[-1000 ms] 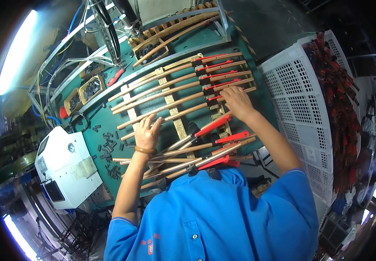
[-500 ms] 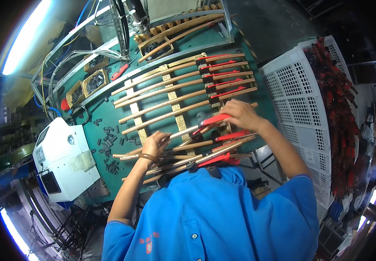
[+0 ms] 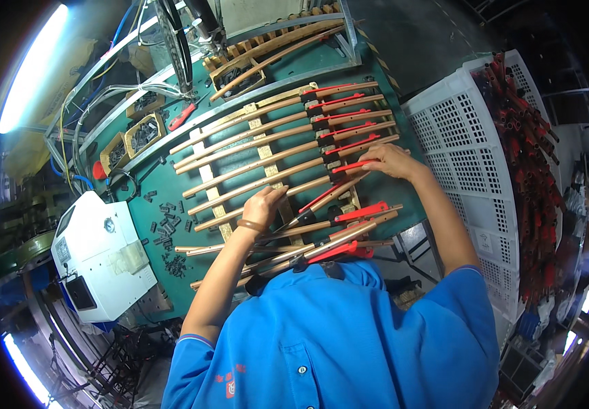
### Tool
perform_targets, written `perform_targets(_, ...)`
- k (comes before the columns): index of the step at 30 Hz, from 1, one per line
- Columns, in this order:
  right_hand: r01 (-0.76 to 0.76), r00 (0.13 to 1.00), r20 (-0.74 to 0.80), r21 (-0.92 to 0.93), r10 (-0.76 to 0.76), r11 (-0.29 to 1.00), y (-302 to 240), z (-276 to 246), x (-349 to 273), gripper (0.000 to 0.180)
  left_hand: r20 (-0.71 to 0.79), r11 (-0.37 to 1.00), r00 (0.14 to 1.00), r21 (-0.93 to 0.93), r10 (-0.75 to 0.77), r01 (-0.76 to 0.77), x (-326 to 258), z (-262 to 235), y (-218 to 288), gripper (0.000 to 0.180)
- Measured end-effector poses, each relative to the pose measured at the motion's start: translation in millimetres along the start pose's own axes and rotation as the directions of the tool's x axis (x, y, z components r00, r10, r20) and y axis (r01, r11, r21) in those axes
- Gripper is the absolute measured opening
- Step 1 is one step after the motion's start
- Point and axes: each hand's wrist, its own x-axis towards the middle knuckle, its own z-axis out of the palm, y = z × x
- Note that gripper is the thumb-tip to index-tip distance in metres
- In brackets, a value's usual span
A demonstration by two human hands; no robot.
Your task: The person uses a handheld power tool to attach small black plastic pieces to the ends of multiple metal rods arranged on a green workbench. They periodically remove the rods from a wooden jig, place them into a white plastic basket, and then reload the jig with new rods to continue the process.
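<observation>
Rod (image 3: 309, 185): my right grip (image 3: 391, 162) pinches lever (image 3: 350, 167); my left grip (image 3: 262, 207) at rod, closure hidden, can't tell. Best keep rod flat across slats (image 3: 207, 176), lever straight.

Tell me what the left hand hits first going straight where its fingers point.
Probably the copper-coloured tube up and to the right of the left hand, just past its fingertips; height is unclear, so it might pass over instead.

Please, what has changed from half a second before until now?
The right hand carried a red part away from the person, to beside the lined-up rods. The left hand also moved away and rightward; whether it let go, I cannot tell. The white crate and black pieces stayed.
</observation>
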Motion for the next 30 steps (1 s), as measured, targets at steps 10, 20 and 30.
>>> perform_targets(10,0.251,0.874,-0.274,-0.455,-0.402,0.855,-68.1,41.2,-10.9,0.021,-0.171,0.944,0.968,0.306,0.185,-0.126,-32.5,-19.9,36.9,0.022)
perform_targets(20,0.495,0.859,-0.017,-0.234,-0.512,0.837,-92.8,88.3,10.7,0.022,0.010,0.986,0.997,0.151,0.070,-0.071,-120.8,-63.6,3.8,0.021)
perform_targets(30,0.132,0.939,-0.292,-0.185,-0.183,0.974,-44.3,37.1,-31.8,0.034,0.050,0.982,0.991,-0.134,-0.124,0.130,-156.5,-18.8,15.5,0.031)
